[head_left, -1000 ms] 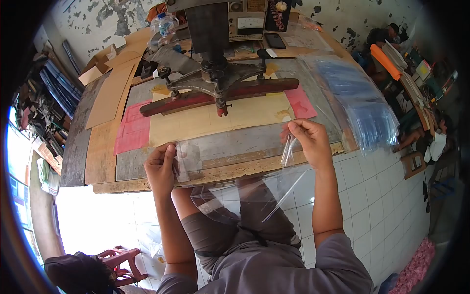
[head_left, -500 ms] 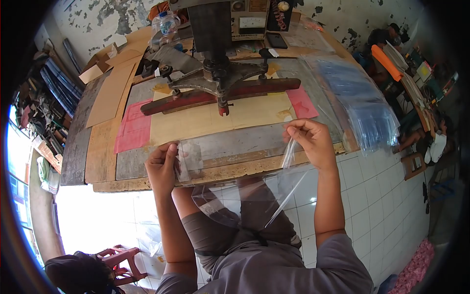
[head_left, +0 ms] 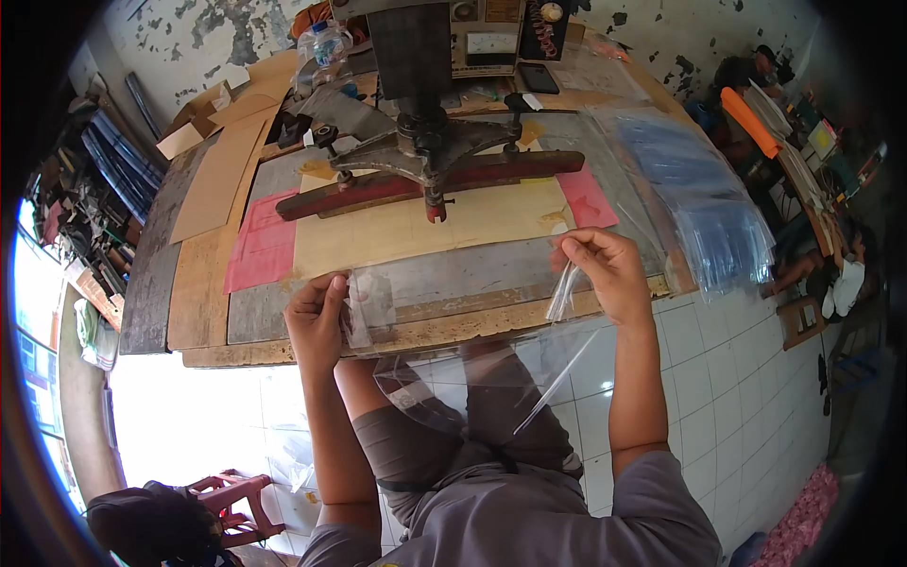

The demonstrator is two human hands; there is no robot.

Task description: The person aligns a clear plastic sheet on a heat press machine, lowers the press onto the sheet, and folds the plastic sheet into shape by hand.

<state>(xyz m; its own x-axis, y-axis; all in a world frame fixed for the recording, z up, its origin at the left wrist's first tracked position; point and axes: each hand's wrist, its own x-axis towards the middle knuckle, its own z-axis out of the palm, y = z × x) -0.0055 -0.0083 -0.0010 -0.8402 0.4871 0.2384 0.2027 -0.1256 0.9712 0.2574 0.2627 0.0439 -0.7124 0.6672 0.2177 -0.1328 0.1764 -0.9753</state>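
Observation:
A clear plastic sheet (head_left: 425, 383) hangs between my two hands, sagging in front of the table's near edge. My left hand (head_left: 317, 317) pinches its left end, where the plastic is creased. At the other side my right hand (head_left: 605, 269) is closed on the gathered right end, with folded strands of plastic dangling below the fingers. Beyond the hands, a cream sheet (head_left: 425, 230) lies on the grey work surface, with pink pieces (head_left: 260, 248) at its ends. A press head with a long red-brown bar (head_left: 501, 171) stands over it.
A stack of bluish clear plastic (head_left: 694, 203) lies on the table's right. Cardboard (head_left: 219, 180) lies at the left, a bottle (head_left: 324, 47) and phone (head_left: 538, 78) at the back. People sit at the far right. A dark-haired head (head_left: 146, 524) and red stool (head_left: 248, 506) are lower left.
My hands still hold the plastic sheet in nearly the same pose. The gathered strands at my right hand have shifted slightly, and the whole view has moved a little.

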